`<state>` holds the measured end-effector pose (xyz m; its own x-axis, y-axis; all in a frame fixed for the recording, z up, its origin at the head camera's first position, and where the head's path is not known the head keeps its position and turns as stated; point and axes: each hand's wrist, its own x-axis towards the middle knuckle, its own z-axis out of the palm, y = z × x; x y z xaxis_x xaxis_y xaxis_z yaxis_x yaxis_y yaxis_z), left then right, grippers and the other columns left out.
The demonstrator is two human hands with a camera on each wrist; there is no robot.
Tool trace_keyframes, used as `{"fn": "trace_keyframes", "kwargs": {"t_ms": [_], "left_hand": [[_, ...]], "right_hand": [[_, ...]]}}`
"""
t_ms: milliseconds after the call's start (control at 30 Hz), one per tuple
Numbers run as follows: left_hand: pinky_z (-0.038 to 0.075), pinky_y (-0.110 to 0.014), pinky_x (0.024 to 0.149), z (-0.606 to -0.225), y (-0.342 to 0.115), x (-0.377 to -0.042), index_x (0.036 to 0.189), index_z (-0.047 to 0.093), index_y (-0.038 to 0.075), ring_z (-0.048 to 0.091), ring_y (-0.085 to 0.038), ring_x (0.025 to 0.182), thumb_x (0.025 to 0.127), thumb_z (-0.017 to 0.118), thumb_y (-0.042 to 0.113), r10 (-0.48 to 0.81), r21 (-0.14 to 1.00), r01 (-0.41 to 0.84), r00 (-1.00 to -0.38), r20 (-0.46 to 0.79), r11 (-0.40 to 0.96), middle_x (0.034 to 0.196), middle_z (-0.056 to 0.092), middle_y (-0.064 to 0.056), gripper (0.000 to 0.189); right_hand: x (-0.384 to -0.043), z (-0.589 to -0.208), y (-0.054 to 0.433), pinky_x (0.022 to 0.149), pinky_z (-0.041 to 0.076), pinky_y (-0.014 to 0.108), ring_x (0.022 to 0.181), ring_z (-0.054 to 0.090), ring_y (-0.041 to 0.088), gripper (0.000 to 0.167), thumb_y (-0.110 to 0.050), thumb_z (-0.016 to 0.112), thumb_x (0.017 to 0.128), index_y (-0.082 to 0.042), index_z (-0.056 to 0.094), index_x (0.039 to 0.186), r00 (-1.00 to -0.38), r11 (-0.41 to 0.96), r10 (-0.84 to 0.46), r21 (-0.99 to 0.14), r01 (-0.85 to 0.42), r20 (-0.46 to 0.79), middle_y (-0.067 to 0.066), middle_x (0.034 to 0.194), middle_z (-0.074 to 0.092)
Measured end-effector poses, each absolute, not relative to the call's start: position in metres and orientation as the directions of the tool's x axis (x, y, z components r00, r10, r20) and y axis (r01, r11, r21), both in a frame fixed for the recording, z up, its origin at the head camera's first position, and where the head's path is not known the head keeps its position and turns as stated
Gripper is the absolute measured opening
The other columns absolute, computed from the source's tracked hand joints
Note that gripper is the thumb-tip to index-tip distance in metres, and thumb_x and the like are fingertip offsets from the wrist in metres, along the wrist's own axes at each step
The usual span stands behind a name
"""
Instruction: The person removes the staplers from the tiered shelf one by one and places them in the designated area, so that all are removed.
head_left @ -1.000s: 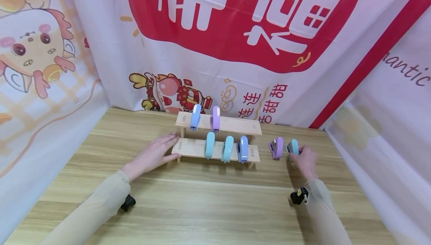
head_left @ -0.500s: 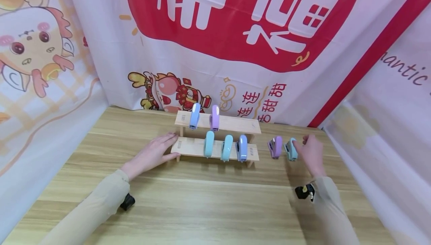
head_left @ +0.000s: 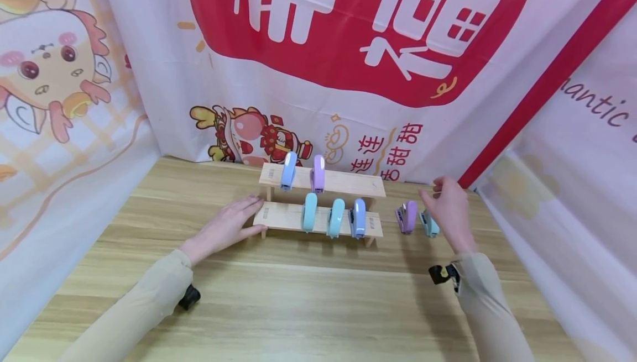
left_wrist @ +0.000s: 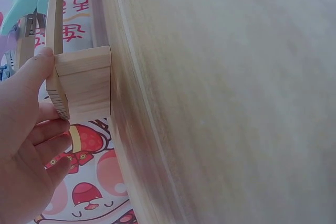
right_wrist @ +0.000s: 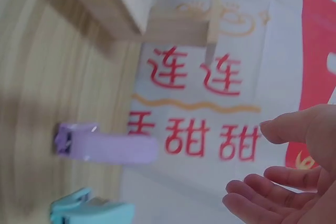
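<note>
My left hand (head_left: 224,232) holds the left end of a two-tier wooden shelf (head_left: 283,215), thumb at its front edge and fingers at the end board. The upper tier carries a blue stapler (head_left: 288,170) and a purple stapler (head_left: 318,173). On the lower tier stand two teal staplers, one at the left (head_left: 309,213) and one in the middle (head_left: 335,218), and a blue stapler (head_left: 358,218). My right hand (head_left: 452,213) hovers with nothing in it, fingers loosely bent, partly covering a teal stapler (head_left: 428,225) on the table. Beside that stands another purple stapler (head_left: 409,217).
The wood-grain table (head_left: 308,307) reaches back to a printed red and white cloth (head_left: 318,85). More cloth hangs along the left (head_left: 119,157) and right sides. Dark wrist cameras sit at both sleeves.
My right hand has let go of the teal stapler at the right, drawn away from it and risen toward the back. The left hand stays at the shelf.
</note>
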<state>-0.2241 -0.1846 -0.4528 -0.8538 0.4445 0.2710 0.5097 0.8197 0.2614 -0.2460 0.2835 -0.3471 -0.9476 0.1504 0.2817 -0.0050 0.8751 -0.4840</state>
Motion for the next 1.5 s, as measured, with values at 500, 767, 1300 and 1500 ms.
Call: {"fn": "trace_keyframes", "kwargs": {"t_ms": [500,767,1300,1500], "left_hand": [[0.040,-0.059,0.114,-0.453,-0.185,-0.224,0.143,0.048,-0.003,0.048,-0.041,0.137,0.090,0.071,0.042,0.446,0.257,0.514,-0.850,0.280,0.818,0.149,0.048,-0.024,0.073],[0.040,-0.059,0.114,-0.453,-0.185,-0.223,0.143,0.048,-0.003,0.048,-0.042,0.138,0.090,0.072,0.041,0.445,0.261,0.514,-0.850,0.281,0.817,0.149,0.047,-0.024,0.073],[0.039,-0.059,0.115,-0.455,-0.186,-0.226,0.143,0.048,-0.003,0.047,-0.041,0.138,0.090,0.071,0.042,0.443,0.261,0.512,-0.852,0.280,0.819,0.149,0.048,-0.023,0.073],[0.039,-0.059,0.115,-0.456,-0.186,-0.226,0.143,0.048,-0.002,0.047,-0.041,0.139,0.091,0.070,0.043,0.445,0.257,0.510,-0.853,0.271,0.821,0.150,0.047,-0.023,0.073]], "right_hand": [[-0.244,-0.330,0.217,0.084,0.059,0.047,0.098,0.064,0.036,0.040,-0.020,0.069,0.092,0.005,0.055,0.120,-0.926,0.851,-0.039,-0.473,-0.229,0.376,0.024,0.110,0.065],[-0.243,-0.331,0.182,0.073,0.060,0.041,0.087,0.067,0.032,0.036,-0.018,0.074,0.089,0.001,0.056,0.114,-0.882,0.841,-0.141,-0.415,-0.346,0.450,0.019,0.099,0.067],[-0.243,-0.331,0.126,0.077,0.061,0.036,0.092,0.069,0.031,0.035,-0.022,0.075,0.089,0.001,0.058,0.109,-0.865,0.806,-0.257,-0.399,-0.438,0.431,0.019,0.100,0.065],[-0.243,-0.333,0.111,0.078,0.061,0.037,0.093,0.068,0.033,0.036,-0.021,0.074,0.090,0.003,0.058,0.111,-0.881,0.798,-0.273,-0.421,-0.432,0.387,0.019,0.102,0.066]]}}
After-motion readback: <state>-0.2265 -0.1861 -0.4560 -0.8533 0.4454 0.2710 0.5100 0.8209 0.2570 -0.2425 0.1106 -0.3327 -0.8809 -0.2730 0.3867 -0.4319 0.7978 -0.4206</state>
